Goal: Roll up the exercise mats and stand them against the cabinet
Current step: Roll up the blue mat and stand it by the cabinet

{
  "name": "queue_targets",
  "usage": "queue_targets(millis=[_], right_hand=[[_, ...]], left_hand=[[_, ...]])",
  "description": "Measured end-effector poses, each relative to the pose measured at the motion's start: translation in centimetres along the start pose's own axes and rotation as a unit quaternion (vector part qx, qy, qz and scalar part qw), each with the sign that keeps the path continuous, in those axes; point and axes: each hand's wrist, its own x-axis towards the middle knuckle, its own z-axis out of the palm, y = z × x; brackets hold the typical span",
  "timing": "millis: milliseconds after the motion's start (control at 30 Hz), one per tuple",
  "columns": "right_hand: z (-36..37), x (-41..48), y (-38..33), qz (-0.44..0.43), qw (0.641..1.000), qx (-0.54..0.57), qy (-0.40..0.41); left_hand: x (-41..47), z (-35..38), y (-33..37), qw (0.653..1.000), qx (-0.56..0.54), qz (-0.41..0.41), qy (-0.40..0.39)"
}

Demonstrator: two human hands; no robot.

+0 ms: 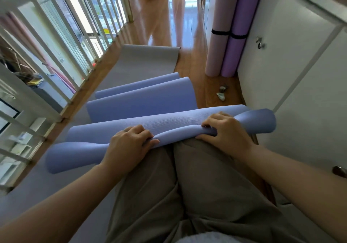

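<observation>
**Two hands on the blue exercise mat point(142, 100)**

The left hand point(129, 145) and the right hand point(225, 132) both grip the mat's near rolled edge, fingers curled around it, just beyond the person's knees. The rest of it lies in loose waves over a grey mat point(142, 60) spread on the wooden floor point(187, 64). Far right, a pink rolled mat point(219, 36) and a purple rolled mat point(238, 36) stand upright, touching, against the white cabinet point(281, 55).
</observation>
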Motion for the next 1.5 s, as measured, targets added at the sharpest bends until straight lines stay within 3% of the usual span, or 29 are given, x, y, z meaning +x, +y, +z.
queue_targets(millis=[200, 367, 533, 800, 1067, 1200, 1300, 1400, 1500], right_hand=[[1.3, -0.1, -0.8, 0.004, 0.996, -0.081, 0.031], [-0.4, 3.4, -1.0, -0.029, 0.995, -0.086, 0.036], [-3.9, 5.4, -1.3, -0.097, 0.991, -0.093, 0.021], [-4.4, -0.6, -2.8, -0.165, 0.981, -0.095, -0.042], [-1.5, -3.3, -3.6, -0.073, 0.983, -0.169, 0.027], [-1.4, -2.4, -3.7, -0.039, 0.991, -0.125, 0.012], [-1.7, -0.5, -3.1, 0.043, 0.995, -0.033, -0.080], [-1.0, 1.1, -1.6, 0.135, 0.975, 0.026, -0.174], [-0.1, 2.4, -0.3, 0.204, 0.953, 0.083, -0.209]], left_hand=[[-0.8, -0.9, 0.6, 0.996, 0.062, 0.041, -0.059], [2.4, -4.1, -1.2, 0.999, 0.014, 0.027, -0.044], [4.5, -8.1, -1.7, 0.991, 0.022, 0.107, -0.082], [-2.1, -6.3, 0.5, 0.982, -0.038, 0.118, -0.140], [-4.5, -2.9, 0.6, 0.990, -0.099, 0.081, -0.051], [-4.4, -2.3, 0.2, 0.992, -0.105, 0.061, -0.038], [-3.2, -1.7, -0.7, 0.988, -0.142, 0.027, -0.059], [-2.3, -0.6, -1.5, 0.981, -0.191, 0.003, -0.040], [-1.6, 0.0, -2.2, 0.981, -0.184, -0.051, -0.031]])
